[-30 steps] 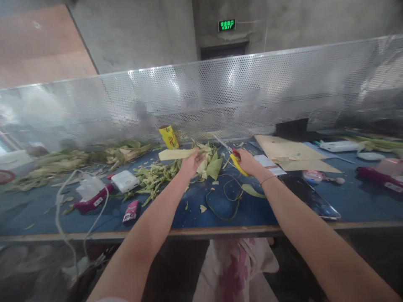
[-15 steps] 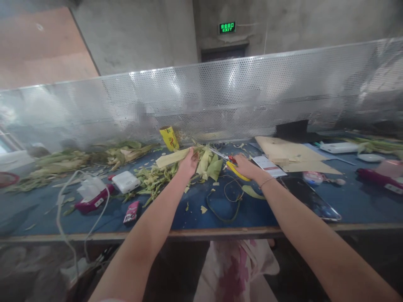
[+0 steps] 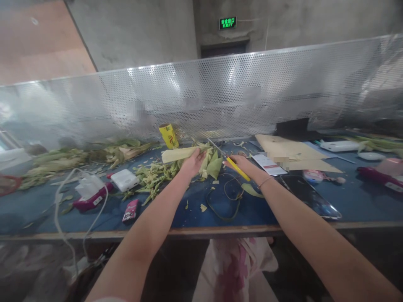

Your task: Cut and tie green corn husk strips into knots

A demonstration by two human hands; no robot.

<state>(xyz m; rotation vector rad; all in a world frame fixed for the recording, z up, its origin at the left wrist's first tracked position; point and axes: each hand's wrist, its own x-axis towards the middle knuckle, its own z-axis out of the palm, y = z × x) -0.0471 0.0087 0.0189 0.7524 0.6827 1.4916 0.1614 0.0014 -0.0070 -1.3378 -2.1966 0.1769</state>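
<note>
A: What moves?
B: The left hand (image 3: 192,162) and its pale strip (image 3: 179,154) go a little to the right since the last look. The scissors (image 3: 238,168) tip more, so the point aims higher.
A: What is in the left grip?
B: It is closed on the pale strip. The strip sticks out to the left, just over the pile of leafy bits (image 3: 154,178) on the blue tabletop (image 3: 192,212).
A: And the right hand (image 3: 244,162)?
B: That grip is closed round the scissors, by the yellow handles. The point reaches near the bunch of green leaves (image 3: 214,167) beside the left hand. I can't tell if it touches them.
A: What else is close?
B: A yellow box (image 3: 168,136) stands behind the strip. A loop of string (image 3: 224,219) lies in front, between the arms. A big dark phone (image 3: 307,193) lies by the right arm, and a little pink box (image 3: 130,209) lies by the left arm.
</note>
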